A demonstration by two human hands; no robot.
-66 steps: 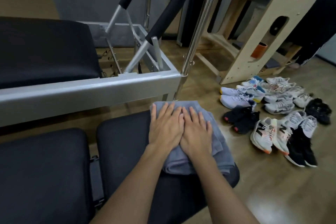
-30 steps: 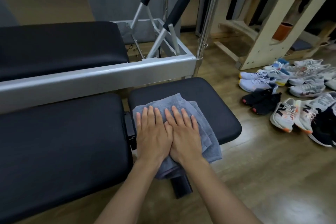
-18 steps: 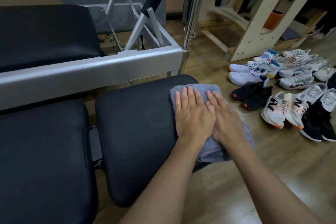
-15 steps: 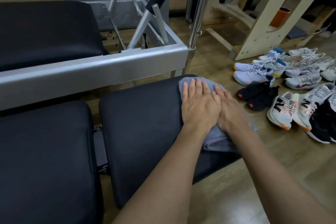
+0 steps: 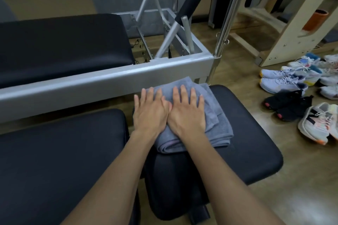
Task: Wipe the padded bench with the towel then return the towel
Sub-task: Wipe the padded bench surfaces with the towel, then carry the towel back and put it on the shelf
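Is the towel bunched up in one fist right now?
No, the folded towel lies on the padded bench under the left hand and right hand, both flat, fingers spread.

left hand (image 5: 150,113): flat, palm down, fingers straight and slightly spread
right hand (image 5: 186,113): flat, palm down, just beside the left, thumbs seemingly touching
forearms: bare, both extended forward, converging toward the wrists
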